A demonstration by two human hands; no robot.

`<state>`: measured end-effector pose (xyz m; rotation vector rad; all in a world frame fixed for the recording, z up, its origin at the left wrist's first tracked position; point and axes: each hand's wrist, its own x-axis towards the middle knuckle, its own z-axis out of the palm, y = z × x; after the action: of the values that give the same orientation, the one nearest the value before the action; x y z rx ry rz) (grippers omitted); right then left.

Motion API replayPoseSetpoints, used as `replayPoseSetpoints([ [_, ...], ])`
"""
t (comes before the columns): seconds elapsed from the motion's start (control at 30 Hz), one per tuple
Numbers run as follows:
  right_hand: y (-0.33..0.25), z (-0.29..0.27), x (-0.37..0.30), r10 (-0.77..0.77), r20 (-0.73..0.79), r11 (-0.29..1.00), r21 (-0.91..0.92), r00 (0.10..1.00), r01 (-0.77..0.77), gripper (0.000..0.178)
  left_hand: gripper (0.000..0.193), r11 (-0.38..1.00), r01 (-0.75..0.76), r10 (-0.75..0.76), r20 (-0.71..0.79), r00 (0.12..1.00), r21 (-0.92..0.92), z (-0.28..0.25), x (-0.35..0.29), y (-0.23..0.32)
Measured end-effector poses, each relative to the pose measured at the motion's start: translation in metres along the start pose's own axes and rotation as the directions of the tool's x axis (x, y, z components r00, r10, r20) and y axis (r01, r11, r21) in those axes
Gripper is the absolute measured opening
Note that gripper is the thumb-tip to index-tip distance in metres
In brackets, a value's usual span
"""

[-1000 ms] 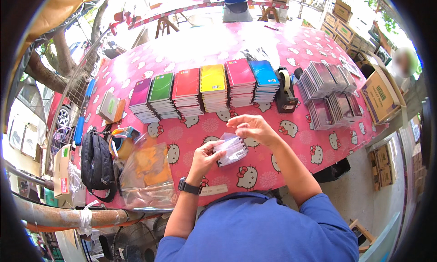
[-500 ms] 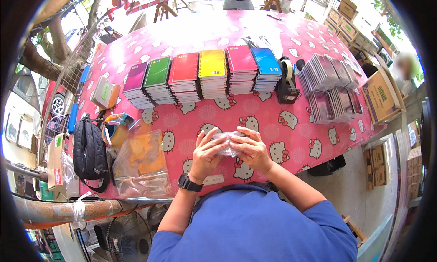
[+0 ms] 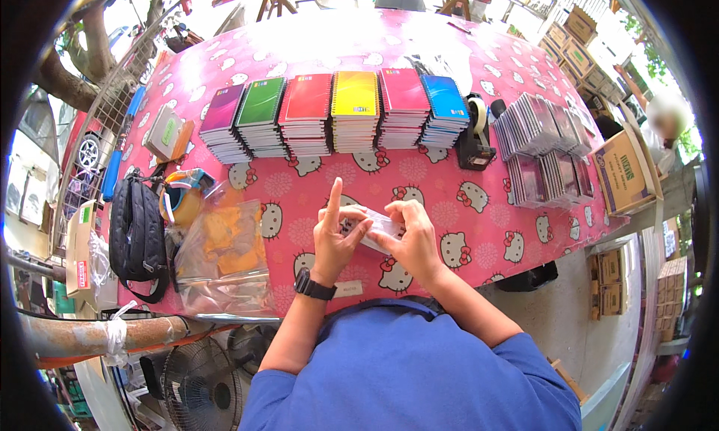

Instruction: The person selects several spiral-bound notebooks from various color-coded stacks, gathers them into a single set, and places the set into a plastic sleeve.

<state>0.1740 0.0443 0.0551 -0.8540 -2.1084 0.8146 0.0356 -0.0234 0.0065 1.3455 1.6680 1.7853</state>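
Over the near middle of the table, I hold a small packet in clear plastic (image 3: pixel 383 226) with a pale face and shiny folds. My left hand (image 3: pixel 337 241) pinches its left end between thumb and curled fingers, its index finger pointing up. On the other end, my right hand (image 3: pixel 414 240) is closed with the thumb on the near side and fingers over the far side. What lies inside the wrap is partly covered by my fingers. Beyond my hands stand stacks of spiral notebooks in purple, green, red, yellow (image 3: pixel 355 105), pink and blue (image 3: pixel 446 105).
A black tape dispenser (image 3: pixel 476 146) stands right of the notebooks, beside piled plastic-wrapped bundles (image 3: pixel 541 124). Clear plastic bags (image 3: pixel 225 281) and a black bag (image 3: pixel 138 240) lie at the left. A carton (image 3: pixel 628 169) sits at the right edge; a person (image 3: pixel 663 139) is behind it.
The packet has turned in my hands and its pale face now shows. My left index finger has lifted upright, and my right thumb has come onto the packet's near side.
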Motion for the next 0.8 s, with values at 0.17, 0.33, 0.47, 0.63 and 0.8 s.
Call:
replayPoseSetpoints([
  [0.17,0.005,-0.005,0.019,0.197,0.244,0.959,0.155,0.949,-0.239,0.021,0.066,0.946,0.060,-0.122,-0.176,0.977,-0.319,0.014,0.010,0.022],
  [0.33,0.015,-0.005,0.021,0.309,0.328,0.873,0.273,0.893,-0.403,0.016,0.041,0.776,-0.449,0.409,0.189,0.893,0.442,-0.015,-0.025,0.039],
  [0.47,0.027,-0.004,0.019,0.047,0.285,0.942,0.305,0.957,-0.137,0.010,0.055,0.719,-0.357,0.160,0.357,0.920,0.596,-0.009,-0.046,0.036],
  [0.63,0.115,-0.064,0.094,0.264,-0.210,0.927,0.323,0.941,-0.188,0.020,0.064,0.664,-0.308,0.069,0.354,0.933,0.682,-0.009,-0.049,0.039],
  [0.8,0.271,-0.139,0.137,0.490,-0.470,0.647,-0.368,0.734,-0.668,0.049,0.060,0.695,-0.324,0.100,0.360,0.928,0.642,0.002,-0.041,0.041],
])
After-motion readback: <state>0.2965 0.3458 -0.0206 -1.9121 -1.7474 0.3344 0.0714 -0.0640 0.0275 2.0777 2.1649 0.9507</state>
